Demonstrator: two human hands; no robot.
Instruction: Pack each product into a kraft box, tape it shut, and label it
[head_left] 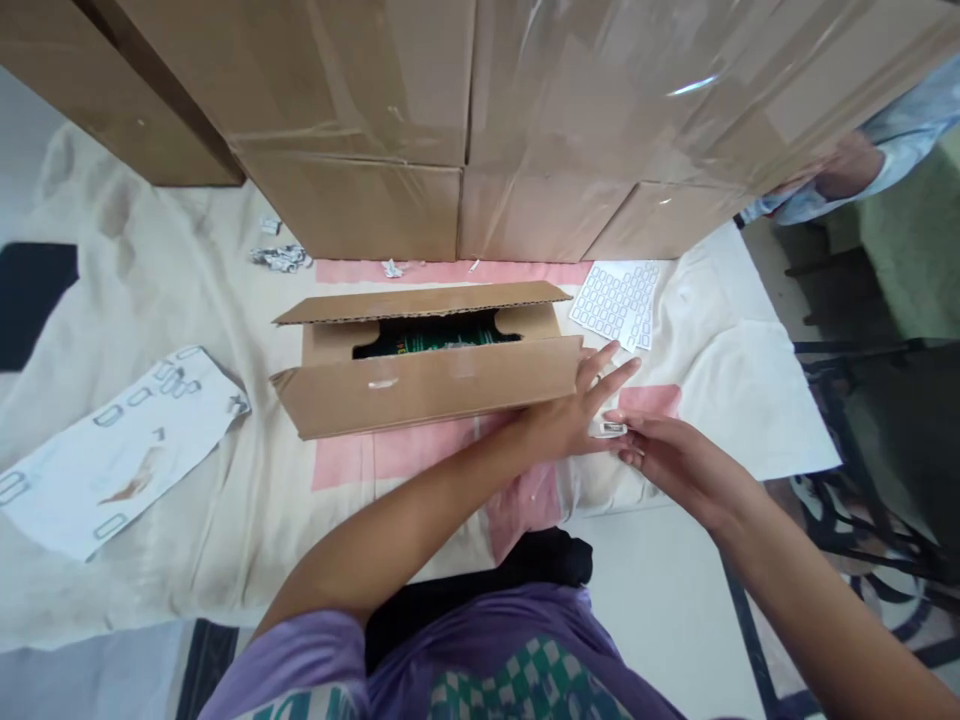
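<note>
A long cardboard box (442,388) lies in front of me with its top flaps raised, and something dark green shows inside. My left hand (586,405) is at the right end of the box, its fingers spread. Close beside it, my right hand (664,450) has its thumb and fingers pinched on a small white piece (609,429), which also touches the lower part of my left hand. Just beyond the hands lie sheets of outlined labels (615,302).
Large taped cartons (375,205) stand stacked along the far side. A printed white sheet (135,440) and a dark flat object (34,300) lie at left. Crumpled scraps (281,258) sit near the cartons. Another person's hand (847,165) is at the upper right.
</note>
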